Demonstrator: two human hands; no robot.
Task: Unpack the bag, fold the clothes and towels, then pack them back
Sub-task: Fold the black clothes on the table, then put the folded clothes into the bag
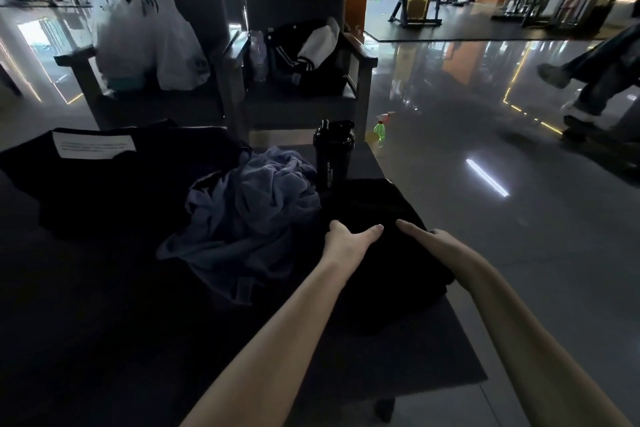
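Where the worktop [398, 367] nears its right edge, a black cloth [374, 204] lies in a heap, with both hands on its near part. Left hand [348, 237]: thumb laid flat across the fabric, fingers lost in the dark folds. Gripping or only pressing, cannot tell. Right hand [427, 241]: one digit stretched toward the left thumb, the rest hidden against the cloth. Same doubt. The hands are close together, not touching.

Just left of the cloth and touching it is a crumpled blue towel [249, 215]. Behind the cloth stands a black shaker [332, 152], upright, lid on. At far left lies a flat black item [138, 184] with a white label [93, 146].

Beyond the worktop are two chairs. The left chair [204, 10] holds white bags [149, 35]; the right chair [294, 0] holds a dark bundle [311, 59] with white stripes. A green spray bottle [381, 128] stands on the floor [485, 114]. Someone's legs [595, 80] show at far right.
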